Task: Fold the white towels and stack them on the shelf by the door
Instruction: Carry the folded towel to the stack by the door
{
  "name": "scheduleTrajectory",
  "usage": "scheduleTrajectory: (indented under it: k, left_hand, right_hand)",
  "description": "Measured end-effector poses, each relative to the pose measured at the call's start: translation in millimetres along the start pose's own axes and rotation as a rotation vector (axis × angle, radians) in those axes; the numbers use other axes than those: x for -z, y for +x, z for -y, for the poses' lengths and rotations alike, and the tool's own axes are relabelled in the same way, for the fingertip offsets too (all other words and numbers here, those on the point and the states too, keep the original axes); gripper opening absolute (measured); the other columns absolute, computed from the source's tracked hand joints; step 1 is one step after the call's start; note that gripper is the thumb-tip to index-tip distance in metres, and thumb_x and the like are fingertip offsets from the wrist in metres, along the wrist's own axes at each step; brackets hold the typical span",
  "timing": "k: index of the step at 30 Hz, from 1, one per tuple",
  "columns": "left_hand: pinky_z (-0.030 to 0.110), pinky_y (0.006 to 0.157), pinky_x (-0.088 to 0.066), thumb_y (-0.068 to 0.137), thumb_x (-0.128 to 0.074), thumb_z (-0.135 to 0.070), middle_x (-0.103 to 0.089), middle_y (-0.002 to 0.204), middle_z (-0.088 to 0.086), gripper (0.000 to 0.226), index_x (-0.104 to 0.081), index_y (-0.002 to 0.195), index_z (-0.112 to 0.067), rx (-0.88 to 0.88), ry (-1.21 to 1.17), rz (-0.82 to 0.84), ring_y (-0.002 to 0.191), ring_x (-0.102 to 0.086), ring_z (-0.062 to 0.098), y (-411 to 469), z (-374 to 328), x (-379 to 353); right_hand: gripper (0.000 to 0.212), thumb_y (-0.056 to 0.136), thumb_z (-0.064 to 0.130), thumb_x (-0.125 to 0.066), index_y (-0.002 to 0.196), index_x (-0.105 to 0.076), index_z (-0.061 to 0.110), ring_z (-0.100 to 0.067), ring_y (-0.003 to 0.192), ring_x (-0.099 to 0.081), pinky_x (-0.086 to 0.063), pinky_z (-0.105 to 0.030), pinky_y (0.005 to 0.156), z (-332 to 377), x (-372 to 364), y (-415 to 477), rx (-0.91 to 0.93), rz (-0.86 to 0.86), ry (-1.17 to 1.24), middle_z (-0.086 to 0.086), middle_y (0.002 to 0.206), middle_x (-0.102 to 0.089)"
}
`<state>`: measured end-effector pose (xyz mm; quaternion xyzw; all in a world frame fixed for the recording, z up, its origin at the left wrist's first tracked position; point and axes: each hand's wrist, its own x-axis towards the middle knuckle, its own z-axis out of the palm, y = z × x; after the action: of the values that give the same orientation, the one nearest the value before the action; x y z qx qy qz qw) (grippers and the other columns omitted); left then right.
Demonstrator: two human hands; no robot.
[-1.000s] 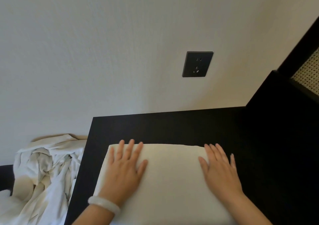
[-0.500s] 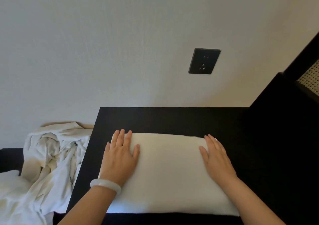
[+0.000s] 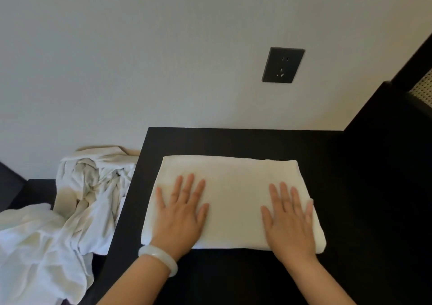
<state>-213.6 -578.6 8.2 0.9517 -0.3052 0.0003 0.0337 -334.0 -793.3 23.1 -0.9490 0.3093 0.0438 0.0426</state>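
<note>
Folded white towel (image 3: 233,187) flat on the black counter (image 3: 245,141), long side running along the wall (image 3: 140,47), a strip of bare counter behind it and more in front. Thick rounded fold along the far edge; near right corner rounded too.

Left hand (image 3: 180,213) palm down on the left half of the towel, fingers straight and a little spread, thumb pointing inward, heel of the palm at the near edge. Gripping nothing, only lying flat on the cloth. Pale, smooth bracelet (image 3: 159,259) round the left wrist, just clear of the towel, over bare counter.

Right hand (image 3: 289,220) palm down on the right half, fingers straight and close together, little finger right by the towel's right edge, wrist across the near edge. Likewise flat and unclenched, nothing held. Well apart from the left hand, a broad stretch of towel between them. Cannot tell how hard either one presses.

Left of the counter and lower down, a crumpled heap of white cloth (image 3: 70,211), spilling over a dark surface (image 3: 35,190) and up against the wall. On the wall above the counter, a dark socket plate (image 3: 282,65). At the right, a tall dark cabinet side (image 3: 385,164) meeting the counter, with a patch of pale woven panel (image 3: 423,87) at the edge of view.
</note>
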Motion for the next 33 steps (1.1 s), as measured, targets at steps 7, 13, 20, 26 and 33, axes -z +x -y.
scheduleTrajectory:
  k: [7,13,20,26,33]
  left_hand:
    - [0.062,0.113,-0.02,0.096,-0.023,-0.041,-0.035,0.154,0.016,0.063,-0.041,0.147,-0.008,0.061,0.016,-0.106,0.143,-0.032,0.037,-12.3,-4.3,20.6]
    - [0.054,0.11,-0.022,0.102,-0.021,-0.039,-0.039,0.153,0.01,0.057,-0.043,0.146,-0.01,-0.203,-0.027,-0.056,0.144,-0.03,0.028,-15.8,-67.2,1.4]
    - [0.052,0.115,-0.018,0.1,-0.024,-0.037,-0.026,0.16,0.007,0.058,-0.029,0.154,-0.017,-0.022,-0.005,-0.138,0.148,-0.023,0.027,-33.3,2.6,-7.3]
    - [0.046,0.119,-0.012,0.103,-0.009,-0.041,-0.012,0.164,0.0,0.058,-0.015,0.157,-0.021,0.096,-0.018,-0.137,0.152,-0.007,0.018,-43.9,34.8,-14.9]
    - [0.052,0.11,-0.023,0.097,-0.029,-0.031,-0.038,0.154,0.013,0.056,-0.045,0.144,-0.005,-0.196,-0.056,-0.187,0.144,-0.032,0.031,-10.5,-55.5,9.9]
  right_hand:
    - [0.065,0.103,0.051,-0.017,0.159,-0.007,0.018,-0.028,0.153,0.003,0.009,-0.054,0.12,11.7,29.4,-7.6,-0.045,0.037,-0.046,-0.005,0.166,-0.001]
    - [0.056,0.099,0.033,-0.026,0.152,-0.03,0.013,-0.023,0.149,-0.022,0.001,-0.047,0.117,54.9,-0.9,-13.7,0.271,-0.073,-0.01,-0.008,0.16,-0.025]
    - [0.063,0.099,0.044,-0.022,0.155,-0.026,0.016,-0.022,0.15,-0.02,-0.009,-0.042,0.12,-16.7,-20.6,-31.9,0.108,-0.112,0.006,-0.006,0.161,-0.025]
    - [0.071,0.094,0.056,0.013,0.156,0.005,0.024,-0.014,0.15,0.012,0.006,-0.04,0.124,-36.2,-7.0,-42.6,-0.018,-0.041,-0.018,0.003,0.165,0.006]
    - [0.055,0.097,0.033,-0.03,0.139,-0.054,0.006,-0.027,0.139,-0.043,-0.018,-0.05,0.114,51.0,21.2,-19.1,0.275,-0.171,0.044,-0.012,0.145,-0.053]
